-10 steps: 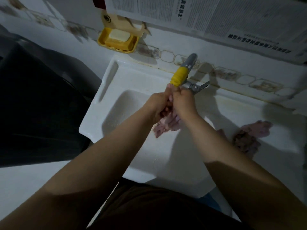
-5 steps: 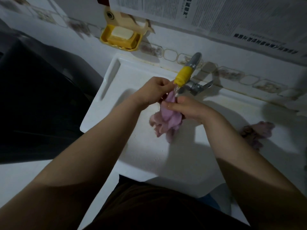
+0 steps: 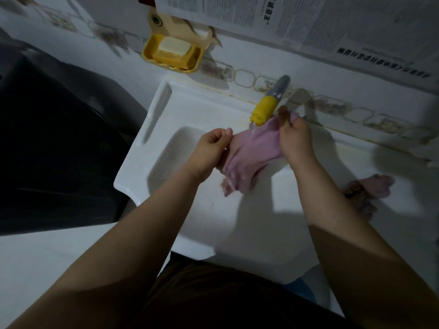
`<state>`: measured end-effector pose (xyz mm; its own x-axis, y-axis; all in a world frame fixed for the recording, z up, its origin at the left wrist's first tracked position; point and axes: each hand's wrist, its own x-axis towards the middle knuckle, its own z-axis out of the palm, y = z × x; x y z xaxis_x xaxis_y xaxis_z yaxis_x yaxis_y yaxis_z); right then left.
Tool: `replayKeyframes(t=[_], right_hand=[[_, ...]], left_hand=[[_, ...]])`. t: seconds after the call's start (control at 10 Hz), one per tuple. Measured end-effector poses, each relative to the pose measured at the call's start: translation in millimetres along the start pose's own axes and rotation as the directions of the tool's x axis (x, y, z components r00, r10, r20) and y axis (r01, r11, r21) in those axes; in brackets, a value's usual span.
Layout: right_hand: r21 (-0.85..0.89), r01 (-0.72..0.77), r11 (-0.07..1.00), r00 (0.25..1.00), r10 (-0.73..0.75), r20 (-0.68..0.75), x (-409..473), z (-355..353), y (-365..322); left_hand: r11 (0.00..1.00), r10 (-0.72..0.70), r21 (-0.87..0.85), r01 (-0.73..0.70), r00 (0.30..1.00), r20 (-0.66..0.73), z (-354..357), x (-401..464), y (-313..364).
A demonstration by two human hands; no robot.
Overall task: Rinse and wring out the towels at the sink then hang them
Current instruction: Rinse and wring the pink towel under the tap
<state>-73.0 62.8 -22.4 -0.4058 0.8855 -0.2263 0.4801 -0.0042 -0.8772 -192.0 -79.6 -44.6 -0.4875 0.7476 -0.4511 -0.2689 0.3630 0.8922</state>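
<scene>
Head view, dim light. I see both forearms reaching over the white sink [image 3: 152, 129], hands up near the tap.

Left hand [image 3: 212, 148]: fingers curled in, thumb against them, pinching the left edge of the pink towel [image 3: 251, 150]. Right hand [image 3: 294, 136]: fingers and thumb curled round the towel's upper right corner, just beside the tap; the fingertips are in shadow and hard to resolve.

Towel is spread between the two hands over the basin, its top edge directly under the yellow spout tip [image 3: 262, 112] of the grey tap [image 3: 280, 85]. A thin stream of water [image 3: 253, 127] lands on the cloth. The lower part hangs bunched, down toward the basin floor; I cannot tell whether it touches.

A second towel [image 3: 373, 188], pink with a darker patch, lies crumpled on the sink ledge to the right, well apart from the hands.

On the wall above the sink's left corner: a yellow soap dish [image 3: 152, 55] holding a pale bar of soap [image 3: 174, 45]. Printed newspaper sheets [image 3: 308, 22] cover the wall above. A dark bulky object [image 3: 54, 143] stands to the left of the sink
</scene>
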Motion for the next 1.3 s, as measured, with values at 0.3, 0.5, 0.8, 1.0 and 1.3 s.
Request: replayKeyframes(t=[0.3, 0.5, 0.8, 1.0, 1.3], right_hand=[[0.082, -0.065, 0.994, 0.998, 0.063, 0.031, -44.0, 43.1, -22.0], [-0.025, -0.054, 0.998, 0.998, 0.054, -0.014, -37.5, 50.7, -16.7], [-0.111, 0.032, 0.993, 0.999, -0.033, -0.001, -42.1, 52.6, -11.2], [-0.11, -0.145, 0.983, 0.969, 0.163, 0.187, -7.6, 14.2, -12.9], [0.083, -0.102, 0.991, 0.923, 0.063, 0.38, -14.5, 1.4, 1.4]], left_hand=[[0.98, -0.188, -0.102, 0.172, 0.968, -0.167, 52.8, 16.5, 27.1], [0.932, -0.298, -0.257, 0.254, 0.942, -0.152, 61.4, 12.5, 23.4], [0.897, -0.34, -0.304, 0.322, 0.94, -0.008, 56.5, 11.6, 26.4], [0.924, -0.267, -0.233, 0.302, 0.948, 0.172, 31.6, 14.8, 31.2], [0.942, -0.056, 0.334, -0.02, 0.975, 0.216, -9.3, 23.8, 33.0]])
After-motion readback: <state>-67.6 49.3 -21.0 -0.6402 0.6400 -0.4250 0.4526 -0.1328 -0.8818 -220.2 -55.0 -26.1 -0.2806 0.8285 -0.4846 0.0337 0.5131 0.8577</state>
